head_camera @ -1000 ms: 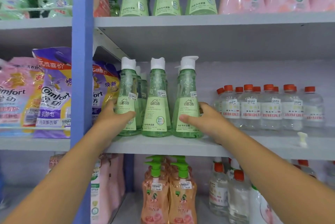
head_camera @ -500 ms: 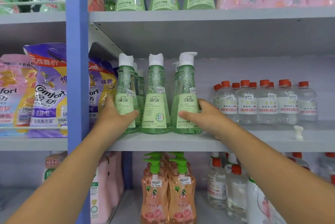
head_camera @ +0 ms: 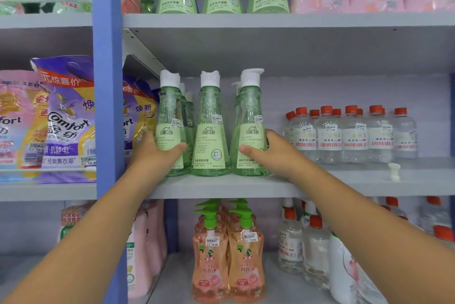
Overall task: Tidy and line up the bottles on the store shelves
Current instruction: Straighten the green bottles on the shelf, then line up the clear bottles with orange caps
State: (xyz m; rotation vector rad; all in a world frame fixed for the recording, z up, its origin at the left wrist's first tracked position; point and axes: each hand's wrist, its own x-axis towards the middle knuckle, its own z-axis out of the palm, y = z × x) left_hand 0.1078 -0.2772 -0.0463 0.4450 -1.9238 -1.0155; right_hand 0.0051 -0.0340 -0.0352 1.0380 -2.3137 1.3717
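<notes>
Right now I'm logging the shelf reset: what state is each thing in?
Left green pump bottle: upright, gripped by left hand.
Middle green pump bottle: upright, untouched.
Right green pump bottle: upright, gripped by right hand.
Red-capped clear bottles: upright, capped.
Loose white cap: standing alone on the shelf.

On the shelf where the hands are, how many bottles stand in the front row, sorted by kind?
Green pump bottles: 3
Clear red-capped bottles: 5
Total: 8
More stand behind, too hidden to count.
</notes>
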